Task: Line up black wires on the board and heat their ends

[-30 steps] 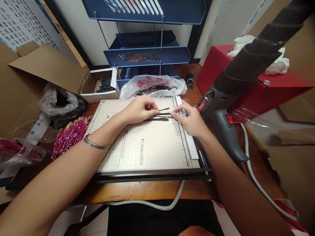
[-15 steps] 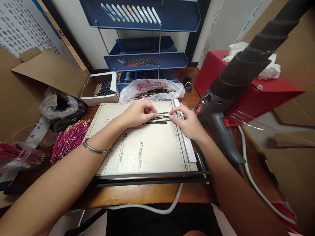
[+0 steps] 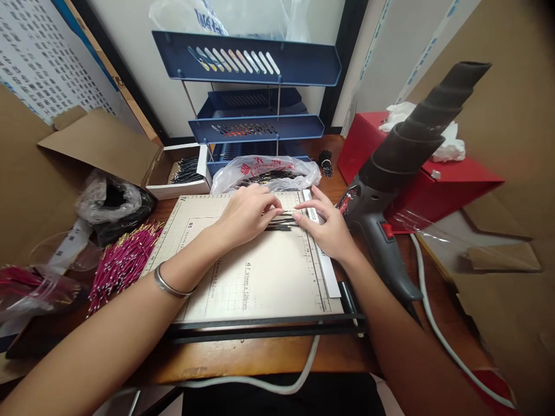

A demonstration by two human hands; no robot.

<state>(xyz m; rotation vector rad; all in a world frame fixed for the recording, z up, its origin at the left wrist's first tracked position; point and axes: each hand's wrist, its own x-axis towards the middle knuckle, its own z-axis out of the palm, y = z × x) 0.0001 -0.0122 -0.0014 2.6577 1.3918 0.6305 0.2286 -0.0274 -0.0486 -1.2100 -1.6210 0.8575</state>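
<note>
Bending over the black strands (image 3: 281,229), the left hand (image 3: 252,214) has its thumb and forefinger pinched together on one thin strand, near the others' left part. The right hand (image 3: 326,227) faces it from the other side, forefinger and thumb only narrowly parted at the strands' right ends; whether they grip one is too small to tell. The strands lie side by side, running crosswise on the upper right part of a pale printed board (image 3: 277,283), which rests on the wooden desk (image 3: 243,361). A white strip (image 3: 328,268) runs along the board's right edge, under the right hand. Just behind the board sits a clear bag (image 3: 223,176) with dark strands inside, in front of a blue rack (image 3: 303,63). Left of the bag is a white box (image 3: 180,189) holding more black strands; a heap of magenta strands (image 3: 124,260) lies beside the board's left edge. A grey blower (image 3: 377,216) stands to the right, near a red box (image 3: 433,202).
</note>
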